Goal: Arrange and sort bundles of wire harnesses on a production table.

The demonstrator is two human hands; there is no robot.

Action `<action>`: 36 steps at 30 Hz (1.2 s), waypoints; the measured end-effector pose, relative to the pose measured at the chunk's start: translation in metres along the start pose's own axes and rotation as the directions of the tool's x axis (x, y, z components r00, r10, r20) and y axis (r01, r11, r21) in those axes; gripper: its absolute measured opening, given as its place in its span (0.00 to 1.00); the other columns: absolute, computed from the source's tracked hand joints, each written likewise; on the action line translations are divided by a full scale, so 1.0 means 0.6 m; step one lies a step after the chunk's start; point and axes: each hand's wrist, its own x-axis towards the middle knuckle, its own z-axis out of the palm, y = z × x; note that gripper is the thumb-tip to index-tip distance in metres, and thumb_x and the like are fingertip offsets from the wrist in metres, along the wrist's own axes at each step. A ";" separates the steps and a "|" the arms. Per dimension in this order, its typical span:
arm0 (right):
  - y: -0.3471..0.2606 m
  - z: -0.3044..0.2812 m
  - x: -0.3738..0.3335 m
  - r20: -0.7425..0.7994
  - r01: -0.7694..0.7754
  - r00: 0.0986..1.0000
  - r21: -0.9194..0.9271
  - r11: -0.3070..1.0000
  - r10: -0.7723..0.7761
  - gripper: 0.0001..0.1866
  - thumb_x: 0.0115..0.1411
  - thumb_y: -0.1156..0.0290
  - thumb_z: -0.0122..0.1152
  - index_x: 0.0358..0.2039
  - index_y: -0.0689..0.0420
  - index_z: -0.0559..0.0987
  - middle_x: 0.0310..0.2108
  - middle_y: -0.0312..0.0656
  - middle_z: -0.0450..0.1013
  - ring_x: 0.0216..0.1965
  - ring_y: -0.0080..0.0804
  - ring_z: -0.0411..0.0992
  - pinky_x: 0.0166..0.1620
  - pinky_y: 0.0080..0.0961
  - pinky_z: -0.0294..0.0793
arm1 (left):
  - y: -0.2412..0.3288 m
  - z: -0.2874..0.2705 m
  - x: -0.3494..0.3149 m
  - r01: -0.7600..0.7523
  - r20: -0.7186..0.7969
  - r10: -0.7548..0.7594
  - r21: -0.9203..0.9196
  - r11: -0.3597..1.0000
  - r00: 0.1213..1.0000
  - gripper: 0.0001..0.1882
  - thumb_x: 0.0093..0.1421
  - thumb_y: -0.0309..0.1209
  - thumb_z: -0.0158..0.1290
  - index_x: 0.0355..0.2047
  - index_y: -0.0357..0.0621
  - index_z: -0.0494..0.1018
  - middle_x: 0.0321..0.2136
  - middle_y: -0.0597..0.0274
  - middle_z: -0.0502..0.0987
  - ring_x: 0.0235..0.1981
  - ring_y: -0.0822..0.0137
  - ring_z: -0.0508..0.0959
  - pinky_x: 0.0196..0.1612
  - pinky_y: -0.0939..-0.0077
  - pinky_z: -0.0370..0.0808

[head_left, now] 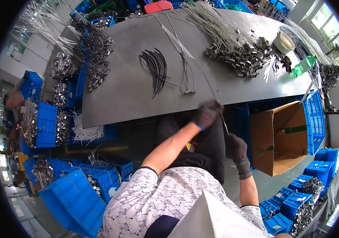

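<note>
Directly between both hands [209, 114] [239, 147], thin strand [225, 123]

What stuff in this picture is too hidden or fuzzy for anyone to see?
All in the head view:
Left hand: its fingers are blurred, so its exact grip is unclear.
Right hand: the dark glove and blur hide how its fingertips sit.
Feet: hidden below the tabletop and the person's own body.
Metal pieces on the pale cables: too small and overlapping to count.
</note>
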 end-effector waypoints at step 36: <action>-0.104 0.193 0.395 0.033 -0.276 0.945 0.613 0.740 0.325 0.19 0.70 0.58 0.50 0.48 0.62 0.75 0.36 0.44 0.75 0.30 0.32 0.76 0.32 0.30 0.76 | -0.208 -0.110 0.100 0.331 -0.001 -0.383 0.507 0.796 0.924 0.13 0.64 0.41 0.50 0.41 0.48 0.77 0.41 0.52 0.79 0.46 0.51 0.78 0.47 0.56 0.73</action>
